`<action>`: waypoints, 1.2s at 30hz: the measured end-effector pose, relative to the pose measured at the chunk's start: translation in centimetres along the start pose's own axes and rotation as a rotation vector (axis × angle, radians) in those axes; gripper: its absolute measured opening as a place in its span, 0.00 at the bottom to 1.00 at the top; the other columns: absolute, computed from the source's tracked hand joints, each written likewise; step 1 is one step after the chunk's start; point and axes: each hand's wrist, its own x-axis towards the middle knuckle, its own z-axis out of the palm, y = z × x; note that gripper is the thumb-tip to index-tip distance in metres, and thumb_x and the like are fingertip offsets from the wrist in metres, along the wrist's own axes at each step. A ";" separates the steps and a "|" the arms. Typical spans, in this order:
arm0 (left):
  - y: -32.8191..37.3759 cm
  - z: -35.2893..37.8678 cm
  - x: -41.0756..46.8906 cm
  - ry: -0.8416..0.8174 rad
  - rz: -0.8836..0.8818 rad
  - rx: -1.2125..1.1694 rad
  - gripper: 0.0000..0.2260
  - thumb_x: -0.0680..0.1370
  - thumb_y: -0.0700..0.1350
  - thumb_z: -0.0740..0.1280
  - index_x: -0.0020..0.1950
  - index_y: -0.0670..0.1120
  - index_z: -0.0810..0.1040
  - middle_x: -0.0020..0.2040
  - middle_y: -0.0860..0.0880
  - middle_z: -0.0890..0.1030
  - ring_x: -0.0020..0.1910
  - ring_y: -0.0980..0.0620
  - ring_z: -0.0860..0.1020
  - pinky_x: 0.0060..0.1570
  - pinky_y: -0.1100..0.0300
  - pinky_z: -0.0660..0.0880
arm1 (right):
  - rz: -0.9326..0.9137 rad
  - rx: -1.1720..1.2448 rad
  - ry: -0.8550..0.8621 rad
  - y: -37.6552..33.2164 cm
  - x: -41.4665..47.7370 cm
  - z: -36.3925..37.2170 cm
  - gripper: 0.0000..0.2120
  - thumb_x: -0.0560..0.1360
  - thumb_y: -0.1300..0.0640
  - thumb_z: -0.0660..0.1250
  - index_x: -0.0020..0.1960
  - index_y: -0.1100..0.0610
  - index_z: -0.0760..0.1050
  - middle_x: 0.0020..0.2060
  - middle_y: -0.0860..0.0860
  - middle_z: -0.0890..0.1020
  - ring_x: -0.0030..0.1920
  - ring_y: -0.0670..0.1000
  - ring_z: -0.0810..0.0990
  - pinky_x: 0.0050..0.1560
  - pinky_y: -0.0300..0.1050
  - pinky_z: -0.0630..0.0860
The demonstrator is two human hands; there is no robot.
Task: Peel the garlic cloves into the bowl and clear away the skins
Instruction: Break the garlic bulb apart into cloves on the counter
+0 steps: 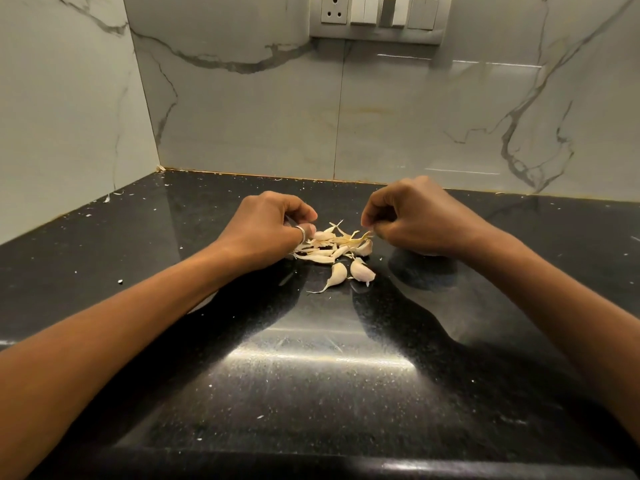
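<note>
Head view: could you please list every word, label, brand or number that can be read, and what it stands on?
None can be read: the switch plate on the wall, the garlic cloves and the countertop bear no legible marking.

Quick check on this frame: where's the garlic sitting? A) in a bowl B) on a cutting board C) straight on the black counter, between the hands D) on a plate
C: the garlic pile lies directly on the black counter, between the left hand, which pinches a clove, and the right hand, which pinches a skin. No bowl, board or plate is in view.
</note>
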 end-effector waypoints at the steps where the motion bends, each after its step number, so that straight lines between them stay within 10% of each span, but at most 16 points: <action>1: 0.1 -0.1 0.0 0.017 0.018 0.000 0.07 0.77 0.49 0.73 0.54 0.53 0.85 0.43 0.58 0.82 0.41 0.62 0.78 0.45 0.66 0.74 | -0.003 -0.003 0.001 0.1 0.0 0.0 0.08 0.75 0.64 0.71 0.51 0.55 0.86 0.43 0.50 0.86 0.45 0.47 0.84 0.49 0.41 0.81; 5: 0.8 -0.8 -0.3 -0.012 0.146 0.025 0.13 0.75 0.59 0.72 0.56 0.56 0.84 0.50 0.56 0.80 0.45 0.58 0.78 0.48 0.59 0.75 | 0.025 0.063 -0.075 0.1 0.1 -0.6 0.09 0.74 0.54 0.77 0.53 0.54 0.85 0.44 0.47 0.86 0.46 0.44 0.84 0.53 0.46 0.81; 12: 2.5 -1.1 -1.5 -0.305 0.196 0.050 0.33 0.59 0.71 0.72 0.62 0.61 0.79 0.52 0.58 0.76 0.39 0.72 0.72 0.38 0.69 0.65 | 0.126 0.101 -0.461 -0.8 -0.6 -2.3 0.43 0.61 0.34 0.78 0.73 0.42 0.71 0.67 0.39 0.75 0.67 0.44 0.73 0.63 0.42 0.68; 21: 1.3 -0.6 -0.8 -0.352 0.134 0.069 0.26 0.65 0.63 0.78 0.60 0.58 0.81 0.49 0.59 0.78 0.36 0.69 0.74 0.39 0.65 0.68 | 0.121 0.023 -0.472 -1.0 -0.4 -1.1 0.30 0.66 0.41 0.80 0.65 0.48 0.78 0.57 0.46 0.85 0.59 0.50 0.82 0.67 0.57 0.74; 36: 0.6 -3.0 0.2 -0.460 -0.012 0.054 0.18 0.66 0.56 0.81 0.53 0.57 0.83 0.43 0.59 0.82 0.33 0.65 0.77 0.40 0.60 0.77 | 0.066 0.260 -0.253 -3.2 0.9 3.1 0.22 0.69 0.45 0.80 0.61 0.49 0.84 0.49 0.43 0.87 0.51 0.40 0.83 0.60 0.44 0.79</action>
